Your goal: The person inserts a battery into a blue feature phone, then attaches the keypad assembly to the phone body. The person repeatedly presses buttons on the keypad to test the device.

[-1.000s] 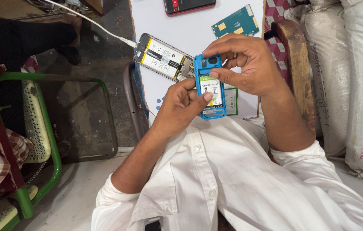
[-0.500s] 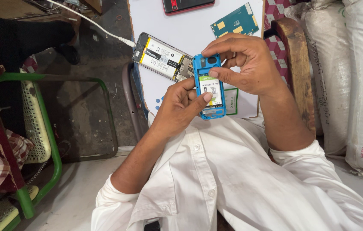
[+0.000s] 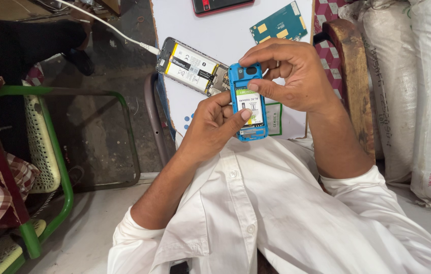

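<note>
Small blue plastic phone (image 3: 248, 101), back off, battery exposed, is held above the white desk (image 3: 225, 25). Left hand (image 3: 213, 127) fingers grasp its side, thumb on battery; right hand (image 3: 291, 76) fingers pinch the top. Best pressed evenly, phone steady. Opened smartphone (image 3: 190, 66) lies just beside.
</note>
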